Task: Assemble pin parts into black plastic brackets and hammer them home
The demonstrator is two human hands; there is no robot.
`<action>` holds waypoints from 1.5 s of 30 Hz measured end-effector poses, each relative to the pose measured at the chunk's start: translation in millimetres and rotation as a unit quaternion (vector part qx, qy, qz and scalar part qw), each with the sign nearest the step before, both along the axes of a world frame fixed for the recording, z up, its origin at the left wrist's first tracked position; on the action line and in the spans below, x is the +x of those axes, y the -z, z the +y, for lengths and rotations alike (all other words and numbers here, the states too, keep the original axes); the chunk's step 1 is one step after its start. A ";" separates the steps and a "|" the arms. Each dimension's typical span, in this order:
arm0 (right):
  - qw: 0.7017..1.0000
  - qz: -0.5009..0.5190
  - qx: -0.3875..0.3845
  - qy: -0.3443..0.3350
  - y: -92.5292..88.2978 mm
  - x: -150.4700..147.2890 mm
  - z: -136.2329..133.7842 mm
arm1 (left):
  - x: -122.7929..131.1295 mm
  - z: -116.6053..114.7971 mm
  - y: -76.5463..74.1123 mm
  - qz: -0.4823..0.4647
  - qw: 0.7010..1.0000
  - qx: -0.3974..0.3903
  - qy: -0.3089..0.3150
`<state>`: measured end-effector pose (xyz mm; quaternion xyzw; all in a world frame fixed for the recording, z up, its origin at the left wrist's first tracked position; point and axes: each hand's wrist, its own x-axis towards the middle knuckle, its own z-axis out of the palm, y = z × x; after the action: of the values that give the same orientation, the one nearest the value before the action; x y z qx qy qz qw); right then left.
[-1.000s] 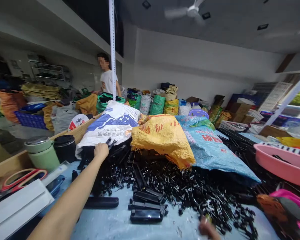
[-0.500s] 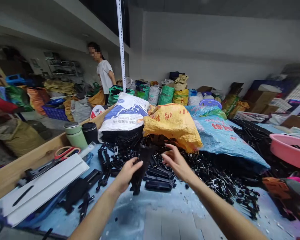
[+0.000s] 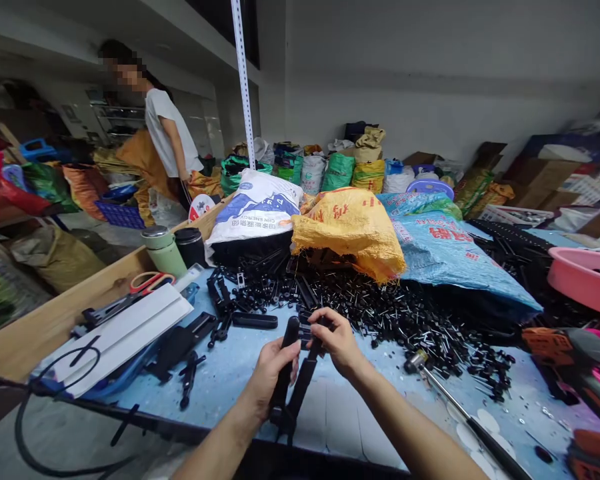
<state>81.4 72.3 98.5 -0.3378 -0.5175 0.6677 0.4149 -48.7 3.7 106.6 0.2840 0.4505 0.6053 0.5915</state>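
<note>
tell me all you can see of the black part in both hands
The black part looks like plastic, with two long bars that spread in a narrow V and seem to meet at the near end. The left hand grips the thicker, round-ended bar; the right hand pinches the slimmer one. It slants over the light-blue table, any contact unclear.

to the left of the left hand (image 3: 273, 367), a strip of bare blue table (image 3: 227, 370) gives low passage. ahead of the right hand (image 3: 336, 337), the heap of small black parts (image 3: 385, 310) is blocking, and behind it the yellow sack (image 3: 353, 230). at right, the hammer (image 3: 455, 400) lies slanted across the way, with the orange-grey power tool (image 3: 555, 350) further out.
</note>
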 end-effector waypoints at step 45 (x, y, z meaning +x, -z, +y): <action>0.783 -0.326 0.482 -0.220 18.5 45.9 -39.7 | 4.2 -18.7 -3.5 -0.061 0.991 -0.052 -0.103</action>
<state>127.3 32.7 80.0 -0.1680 -0.9367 0.2545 0.1722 -44.4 -15.0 110.1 0.1676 0.4713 0.6548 0.5666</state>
